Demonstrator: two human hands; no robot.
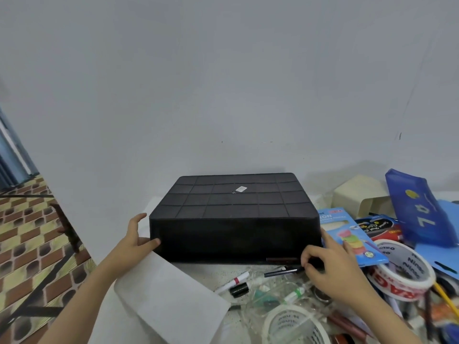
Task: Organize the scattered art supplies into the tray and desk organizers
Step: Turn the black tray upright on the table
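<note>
Item: black tray (pixel 233 202), upside down, ribbed base up, centre of frame on the tabletop (pixel 213 270).
Left hand (pixel 135 240): clasps the tray's near left corner, thumb on the front wall, fingers against the side.
Right hand (pixel 330 266): fingers curled round the lower rim at the near right corner.
Left edge: narrow bare strip, then the tabletop's edge.
Front edge: white sheet (pixel 164 294), marker (pixel 232 281).
Right edge: crowded by blue packet (pixel 347 234), tape roll (pixel 387 281) and cream organizer (pixel 357 194).
</note>
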